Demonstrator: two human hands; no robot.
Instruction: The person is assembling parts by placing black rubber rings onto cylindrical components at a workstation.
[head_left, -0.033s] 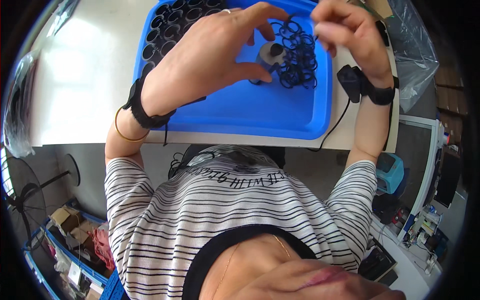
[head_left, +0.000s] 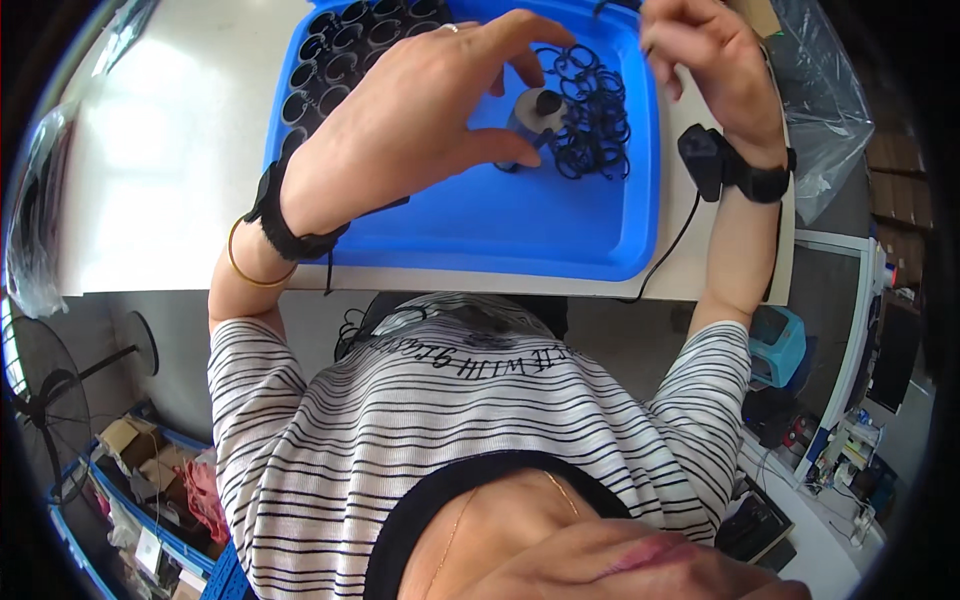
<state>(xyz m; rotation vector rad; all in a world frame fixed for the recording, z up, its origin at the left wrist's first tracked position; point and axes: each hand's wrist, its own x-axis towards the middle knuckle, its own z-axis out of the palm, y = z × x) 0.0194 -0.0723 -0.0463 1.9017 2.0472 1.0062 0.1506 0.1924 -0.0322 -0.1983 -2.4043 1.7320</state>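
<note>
A blue tray (head_left: 520,225) lies on a white table (head_left: 160,180). Over the tray, my left hand (head_left: 400,120) grips a small grey cylindrical part (head_left: 530,118) with a dark top, held between thumb and fingers. A pile of thin black rings (head_left: 595,115) lies right beside that part. My right hand (head_left: 710,60) hovers above the pile's far right side with its fingers curled together; whether they pinch a ring is hidden. Both wrists wear black straps, and a cable hangs from the right one.
Rows of black round sleeves (head_left: 335,50) fill the tray's far left corner. Clear plastic bags lie at the table's left (head_left: 40,230) and right (head_left: 825,110) ends. A fan (head_left: 50,400) and boxes stand on the floor to the left.
</note>
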